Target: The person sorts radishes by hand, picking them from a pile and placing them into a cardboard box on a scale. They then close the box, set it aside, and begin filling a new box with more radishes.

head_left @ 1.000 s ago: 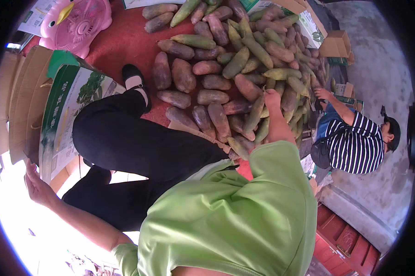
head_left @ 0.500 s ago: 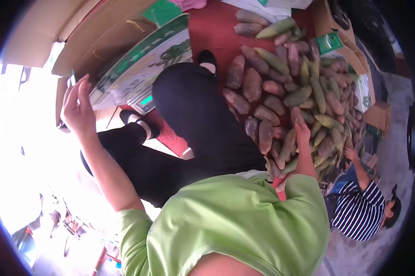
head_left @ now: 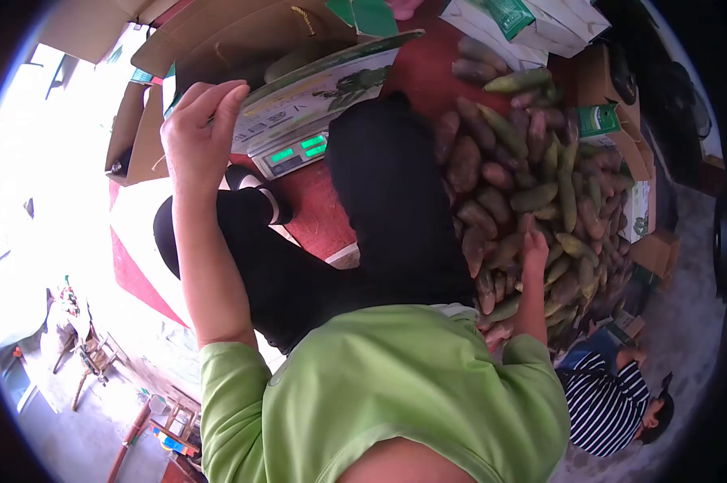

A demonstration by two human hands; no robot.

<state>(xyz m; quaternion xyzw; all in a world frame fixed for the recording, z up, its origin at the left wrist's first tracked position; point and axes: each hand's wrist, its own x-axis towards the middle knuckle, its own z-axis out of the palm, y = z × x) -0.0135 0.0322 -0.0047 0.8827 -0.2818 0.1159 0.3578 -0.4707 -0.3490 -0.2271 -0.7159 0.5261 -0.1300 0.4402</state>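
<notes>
My eye goes first to the printed panel (head_left: 319, 101) of the cardboard box in front of me: a green band, a leafy plant picture and rows of characters too small to read. Under it, the scale (head_left: 291, 153) shows lit green displays, but I can't make out the digits. The green packet (head_left: 598, 121) on the far right carries pale writing, also unreadable. The tubers (head_left: 504, 177), some reddish-brown and some green, lie heaped to the right of my knee (head_left: 380, 177). They point many ways: one green tuber (head_left: 518, 80) near the top lies almost straight across my view, while a long green one (head_left: 568, 201) runs nearly up and down it. My right hand (head_left: 534, 248) is down at the heap, its fingers at a reddish tuber; I can't tell whether they grip it, nor which way its mostly hidden length runs. My left hand (head_left: 201, 133) is raised in front of the box, fingers drawn in towards the thumb, and I can't see whether anything is pinched there. My knee stands between scale and heap. Beyond my right arm, a person in a striped shirt (head_left: 603, 406) is beside the heap.
</notes>
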